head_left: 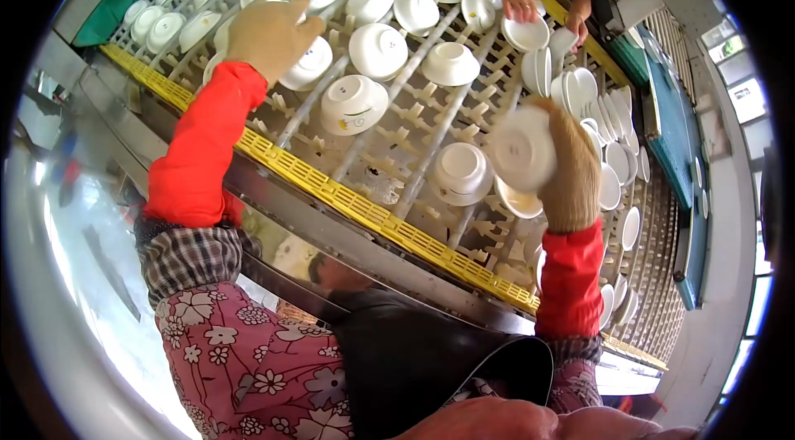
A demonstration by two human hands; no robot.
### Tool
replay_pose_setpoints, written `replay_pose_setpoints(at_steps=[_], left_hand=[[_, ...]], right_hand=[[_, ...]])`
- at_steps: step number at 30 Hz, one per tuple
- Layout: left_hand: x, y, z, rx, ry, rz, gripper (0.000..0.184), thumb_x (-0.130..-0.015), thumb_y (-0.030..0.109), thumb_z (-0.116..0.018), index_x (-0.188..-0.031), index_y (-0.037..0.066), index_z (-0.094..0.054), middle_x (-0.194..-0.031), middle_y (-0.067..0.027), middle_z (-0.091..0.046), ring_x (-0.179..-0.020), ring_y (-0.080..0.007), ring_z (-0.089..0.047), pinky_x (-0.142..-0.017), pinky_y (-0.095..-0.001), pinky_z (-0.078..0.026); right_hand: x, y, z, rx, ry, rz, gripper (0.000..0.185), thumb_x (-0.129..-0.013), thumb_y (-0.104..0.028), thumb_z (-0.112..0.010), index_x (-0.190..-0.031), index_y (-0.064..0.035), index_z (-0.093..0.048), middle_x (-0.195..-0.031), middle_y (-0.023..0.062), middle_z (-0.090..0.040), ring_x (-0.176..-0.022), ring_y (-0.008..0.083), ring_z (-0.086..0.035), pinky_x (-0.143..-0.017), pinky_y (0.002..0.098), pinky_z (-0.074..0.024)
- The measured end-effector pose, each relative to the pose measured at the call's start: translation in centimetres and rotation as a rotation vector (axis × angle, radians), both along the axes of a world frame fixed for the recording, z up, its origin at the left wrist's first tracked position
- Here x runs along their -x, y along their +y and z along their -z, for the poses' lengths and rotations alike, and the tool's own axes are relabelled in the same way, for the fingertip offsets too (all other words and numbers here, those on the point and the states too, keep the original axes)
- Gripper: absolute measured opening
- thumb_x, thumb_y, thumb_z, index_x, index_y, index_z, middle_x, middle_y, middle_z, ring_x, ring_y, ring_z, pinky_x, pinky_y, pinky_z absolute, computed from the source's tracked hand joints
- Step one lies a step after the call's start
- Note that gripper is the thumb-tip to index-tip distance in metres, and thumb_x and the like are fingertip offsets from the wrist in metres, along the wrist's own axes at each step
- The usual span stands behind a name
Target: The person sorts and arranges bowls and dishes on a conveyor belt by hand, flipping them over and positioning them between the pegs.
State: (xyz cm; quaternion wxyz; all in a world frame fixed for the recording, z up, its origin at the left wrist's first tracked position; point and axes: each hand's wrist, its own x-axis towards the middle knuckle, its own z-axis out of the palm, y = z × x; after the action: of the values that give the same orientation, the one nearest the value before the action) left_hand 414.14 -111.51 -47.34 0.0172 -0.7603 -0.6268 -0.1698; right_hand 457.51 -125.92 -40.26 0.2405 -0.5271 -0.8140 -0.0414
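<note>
My left hand, in a tan knit glove, reaches over the upside-down white bowls at the upper left. Its visible fingers are apart, and a bowl lies just below it. The hand partly covers that bowl. My right hand, gloved the same way, grips a white bowl by its side; the bowl is smeared by motion. Beneath it, another white bowl is partly hidden. To its left, a bowl stands upside down on the pegged conveyor.
A yellow edge strip runs along the near side of the conveyor. White plates stand on edge in rows at the right. Across the conveyor, another person's hands touch dishes. A green-blue panel rises at the far right.
</note>
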Motion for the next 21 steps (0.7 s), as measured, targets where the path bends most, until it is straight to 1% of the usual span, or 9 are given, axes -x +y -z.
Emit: replay_pose_setpoints(at_steps=[2,7,10,12,14,16,18,19,21], left_hand=[[-2.7,-0.9,0.2,-0.050,-0.062,0.128,0.046,-0.106,0.042,-0.061,-0.118,0.001,-0.078,-0.099,-0.0236,-0.083,-0.101,-0.0474,-0.076,-0.092,-0.0593,-0.060],[-4.6,-2.4,3.7,-0.133,-0.051,0.379,0.037,-0.103,0.036,-0.064,-0.115,0.003,-0.075,-0.089,-0.0213,-0.080,-0.103,-0.0465,-0.074,-0.095,-0.0561,-0.059],[-6.9,-3.4,3.4,-0.084,-0.062,0.477,0.038,-0.099,0.031,-0.073,-0.127,0.005,-0.077,-0.099,-0.0208,-0.080,-0.113,-0.0451,-0.069,-0.094,-0.0557,-0.058],[-9.3,-4.6,2.6,-0.098,-0.150,0.647,0.048,-0.100,0.033,-0.074,-0.136,0.001,-0.076,-0.115,-0.0216,-0.080,-0.114,-0.0461,-0.070,-0.099,-0.0552,-0.058],[-12.6,-6.6,2.0,-0.072,-0.266,0.826,0.052,-0.100,0.034,-0.075,-0.139,-0.001,-0.076,-0.125,-0.0208,-0.080,-0.117,-0.0456,-0.071,-0.105,-0.0550,-0.057],[-16.5,-8.5,4.1,-0.248,-0.304,1.062,0.050,-0.098,0.031,-0.074,-0.139,0.001,-0.076,-0.133,-0.0168,-0.079,-0.119,-0.0392,-0.073,-0.118,-0.0542,-0.052],[-20.3,-11.0,4.9,-0.235,-0.252,1.144,0.042,-0.099,0.029,-0.073,-0.132,0.005,-0.080,-0.129,-0.0134,-0.081,-0.119,-0.0342,-0.074,-0.124,-0.0537,-0.047],[-21.7,-11.4,5.2,-0.235,-0.226,1.182,0.039,-0.099,0.029,-0.072,-0.129,0.007,-0.082,-0.127,-0.0117,-0.082,-0.118,-0.0317,-0.075,-0.128,-0.0535,-0.044],[-23.5,-11.2,5.9,-0.170,-0.055,1.231,0.030,-0.099,0.029,-0.071,-0.118,0.010,-0.085,-0.121,-0.0090,-0.083,-0.115,-0.0287,-0.076,-0.129,-0.0529,-0.041]], right_hand=[[2.3,2.4,0.7,0.048,0.139,0.016,0.042,-0.101,0.001,-0.076,-0.143,-0.0047,-0.074,-0.133,0.0201,-0.081,-0.119,0.0376,-0.080,-0.103,0.0442,-0.0640],[2.1,1.6,6.6,0.108,0.051,-0.173,0.042,-0.104,0.002,-0.075,-0.146,-0.0021,-0.071,-0.142,0.0204,-0.078,-0.126,0.0366,-0.079,-0.108,0.0417,-0.0636],[1.1,-3.6,6.7,0.381,0.387,0.094,0.043,-0.109,-0.002,-0.075,-0.151,0.0016,-0.070,-0.145,0.0205,-0.079,-0.129,0.0324,-0.079,-0.108,0.0404,-0.0626],[-0.1,-5.2,6.9,0.289,0.325,0.058,0.051,-0.105,-0.011,-0.081,-0.152,0.0045,-0.069,-0.139,0.0221,-0.080,-0.125,0.0329,-0.079,-0.106,0.0414,-0.0618],[-0.1,-6.1,5.7,0.250,0.315,0.167,0.051,-0.098,-0.020,-0.086,-0.141,0.0040,-0.075,-0.128,0.0229,-0.080,-0.114,0.0386,-0.080,-0.098,0.0437,-0.0626],[-1.2,-5.1,4.7,0.246,0.207,0.371,0.052,-0.098,-0.025,-0.086,-0.140,0.0028,-0.075,-0.129,0.0255,-0.079,-0.115,0.0433,-0.078,-0.098,0.0479,-0.0613],[-5.0,-4.3,6.6,0.005,-0.121,0.446,0.057,-0.098,-0.026,-0.086,-0.145,0.0023,-0.071,-0.131,0.0263,-0.078,-0.119,0.0443,-0.075,-0.102,0.0504,-0.0590],[-5.3,-4.2,6.2,0.129,-0.166,0.579,0.055,-0.100,-0.026,-0.082,-0.147,0.0013,-0.069,-0.132,0.0267,-0.077,-0.123,0.0455,-0.072,-0.106,0.0519,-0.0574],[-9.0,-3.9,7.9,0.185,-0.205,0.580,0.050,-0.103,-0.025,-0.077,-0.145,0.0009,-0.070,-0.133,0.0266,-0.077,-0.125,0.0458,-0.072,-0.108,0.0515,-0.0574]])
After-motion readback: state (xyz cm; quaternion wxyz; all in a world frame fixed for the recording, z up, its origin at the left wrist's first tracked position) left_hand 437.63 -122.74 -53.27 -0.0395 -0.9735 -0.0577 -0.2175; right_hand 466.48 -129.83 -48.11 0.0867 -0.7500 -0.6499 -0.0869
